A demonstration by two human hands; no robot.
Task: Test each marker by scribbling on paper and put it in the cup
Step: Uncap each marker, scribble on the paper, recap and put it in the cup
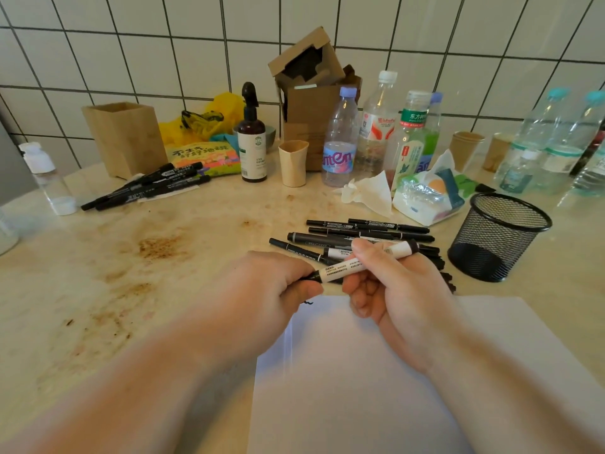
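I hold a white-barrelled marker [347, 267] over the top edge of the white paper [360, 371]. My right hand [402, 286] grips its barrel. My left hand [265, 290] pinches the black cap end at the marker's left tip. A small black scribble [308, 303] shows on the paper near my left thumb. A pile of several black markers [366, 234] lies just beyond my hands. The black mesh cup [497, 237] stands to the right of the pile, and I see no markers in it.
A second group of black markers [147, 188] lies at the back left by a wooden box [126, 139]. Bottles [340, 139], a beige cup [293, 162], a tissue pack [425, 198] and cardboard boxes [311, 93] crowd the tiled wall. The counter is stained at the left.
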